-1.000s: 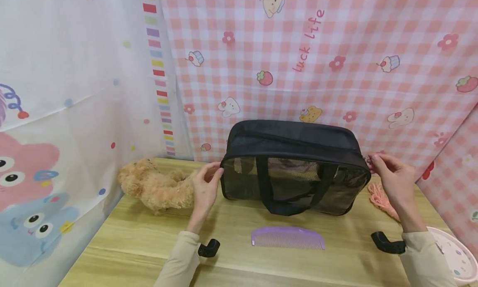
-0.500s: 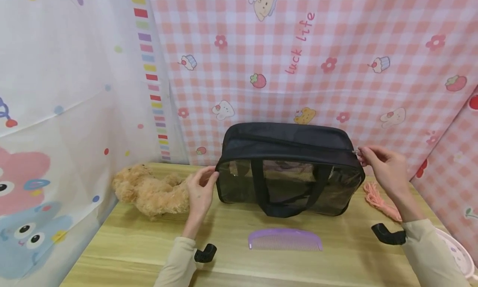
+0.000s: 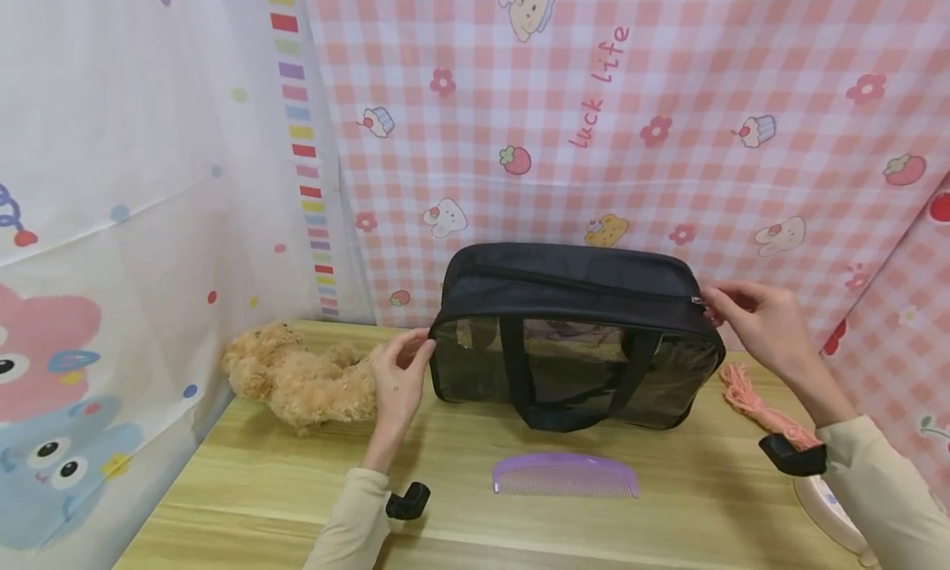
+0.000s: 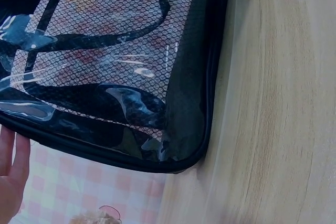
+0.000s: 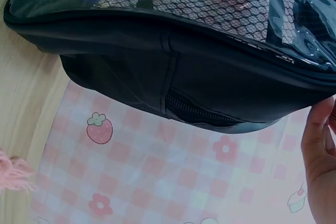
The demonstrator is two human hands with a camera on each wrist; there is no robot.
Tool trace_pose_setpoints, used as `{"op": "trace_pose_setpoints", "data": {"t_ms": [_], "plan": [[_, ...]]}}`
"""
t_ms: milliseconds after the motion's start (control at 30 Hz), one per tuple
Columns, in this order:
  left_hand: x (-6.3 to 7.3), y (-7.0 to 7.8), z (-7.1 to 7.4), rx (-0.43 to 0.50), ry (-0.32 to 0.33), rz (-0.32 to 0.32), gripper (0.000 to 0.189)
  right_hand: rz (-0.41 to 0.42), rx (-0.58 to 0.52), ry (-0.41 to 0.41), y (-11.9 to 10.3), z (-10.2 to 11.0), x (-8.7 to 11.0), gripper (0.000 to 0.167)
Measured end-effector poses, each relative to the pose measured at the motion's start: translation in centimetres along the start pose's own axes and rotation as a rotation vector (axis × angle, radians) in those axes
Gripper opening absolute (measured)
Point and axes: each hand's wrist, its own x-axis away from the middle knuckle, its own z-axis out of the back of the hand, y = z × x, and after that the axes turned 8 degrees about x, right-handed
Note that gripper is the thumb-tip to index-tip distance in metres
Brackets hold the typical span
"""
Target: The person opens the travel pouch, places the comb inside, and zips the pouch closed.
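The two hands stand well apart, one at each end of a black bag. The left hand (image 3: 401, 372) pinches the edge of the bag's near end, thumb against fingertips, probably to steady it against a pull from the other side. The right hand (image 3: 768, 322) pinches the zip pull (image 3: 698, 300) at the opposite top corner, a grip that suits drawing along the seam. Between them the black bag (image 3: 571, 368) stands upright, its handle hanging down the front, seemingly out of the zip's way. I cannot tell whether the zip is fully closed.

Farther out, a purple comb (image 3: 566, 475) lies flat between the forearms, in front of the bag, likely within easy reach. A fluffy toy dog (image 3: 300, 380) lies just left of the left hand. Pink yarn (image 3: 753, 401) lies below the right hand, and a pale pink dish (image 3: 824, 512) is partly hidden under that sleeve. All rest on the wooden tabletop (image 3: 453, 533).
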Motion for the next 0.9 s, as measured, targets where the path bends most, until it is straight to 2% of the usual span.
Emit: {"op": "trace_pose_setpoints", "data": {"t_ms": [333, 500, 633, 733, 900], "plan": [[0.0, 0.1, 0.0, -0.012, -0.001, -0.012, 0.017, 0.125, 0.085, -0.069, -1.9, 0.1, -1.7, 0.017], [0.2, 0.2, 0.1, -0.015, 0.004, 0.001, 0.016, 0.24, 0.142, -0.091, -2.8, 0.2, -2.3, 0.01], [0.4, 0.3, 0.2, -0.015, 0.003, 0.021, 0.016, 0.352, 0.138, -0.084, -3.2, 0.2, -2.8, 0.006], [0.2, 0.3, 0.1, -0.01, -0.002, 0.024, 0.017, 0.404, 0.155, -0.091, -3.8, 0.2, -3.4, 0.006], [0.0, 0.2, 0.1, 0.006, 0.002, 0.002, 0.017, 0.408, 0.207, -0.134, -5.2, 0.2, -4.5, 0.006]]}}
